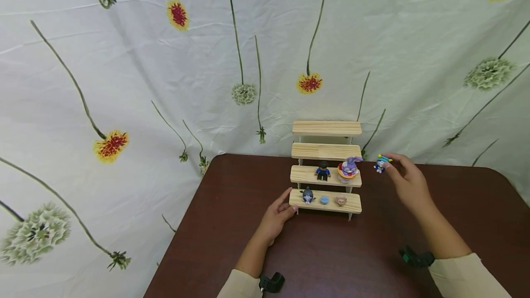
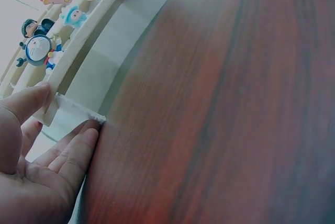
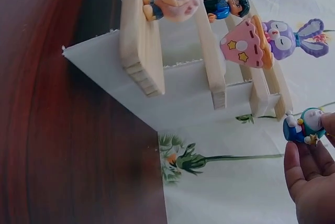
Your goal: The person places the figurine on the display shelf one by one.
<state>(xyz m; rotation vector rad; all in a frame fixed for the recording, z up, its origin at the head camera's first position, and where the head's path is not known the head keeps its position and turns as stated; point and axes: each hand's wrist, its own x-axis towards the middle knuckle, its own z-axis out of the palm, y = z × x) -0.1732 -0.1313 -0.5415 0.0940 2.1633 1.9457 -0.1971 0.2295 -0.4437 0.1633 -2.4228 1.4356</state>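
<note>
A small figurine with a blue-and-yellow hat (image 1: 382, 163) is pinched between the thumb and fingers of my right hand (image 1: 410, 185), in the air right of the wooden tiered display stand (image 1: 326, 151). My left hand (image 1: 274, 220) holds the left end of the stand's lowest step, thumb at its front edge. On that step stand a dark-capped figurine (image 1: 307, 195), a small light-blue figurine (image 1: 325, 200) and a pinkish figurine (image 3: 178, 5). One step up are a black-haired toy figure (image 1: 323, 172) and a purple rabbit figurine (image 3: 282, 41) in a pink-and-orange cup with stars.
The stand rests on a dark reddish-brown table (image 1: 232, 187), near its back edge. Behind the table hangs a white cloth (image 1: 198, 59) printed with flowers and stems. Pale side supports (image 3: 115, 67) hold up the steps.
</note>
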